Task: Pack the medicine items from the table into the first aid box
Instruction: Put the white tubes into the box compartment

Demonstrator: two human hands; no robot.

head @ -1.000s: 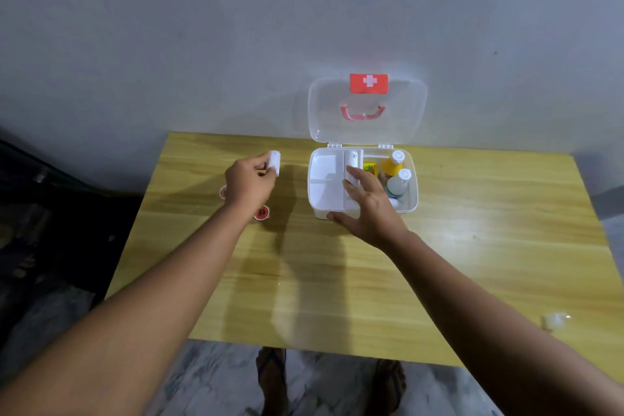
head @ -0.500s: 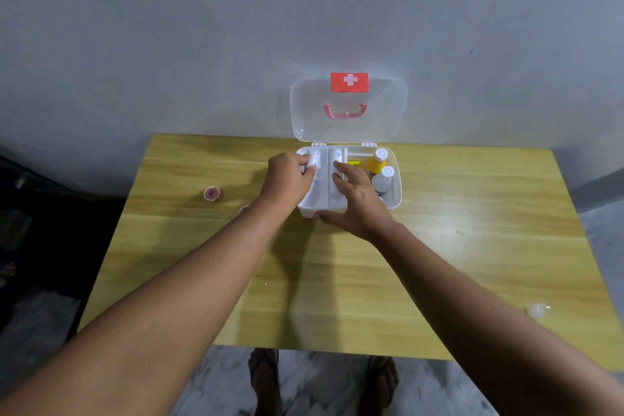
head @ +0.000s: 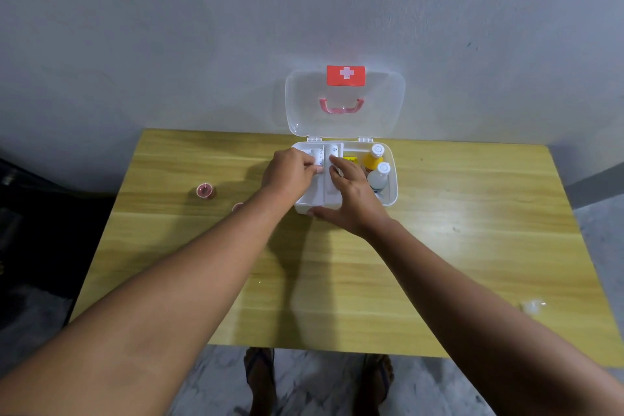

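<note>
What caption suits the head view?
Left hand holds a white roll in the open first aid box, right hand rests on its tray; a pink tape roll lies on the table.

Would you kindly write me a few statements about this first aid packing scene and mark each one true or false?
1. The lid of the first aid box stands open. True.
2. The left hand pinches a small white item over the left side of the box. True.
3. The yellow bottle lies on the table outside the box. False: it is inside the box, on its right side.
4. A pink roll sits on the table left of the box. True.
5. The right hand rests on the table far from the box. False: it lies on the box, thumb at the front edge.
</note>
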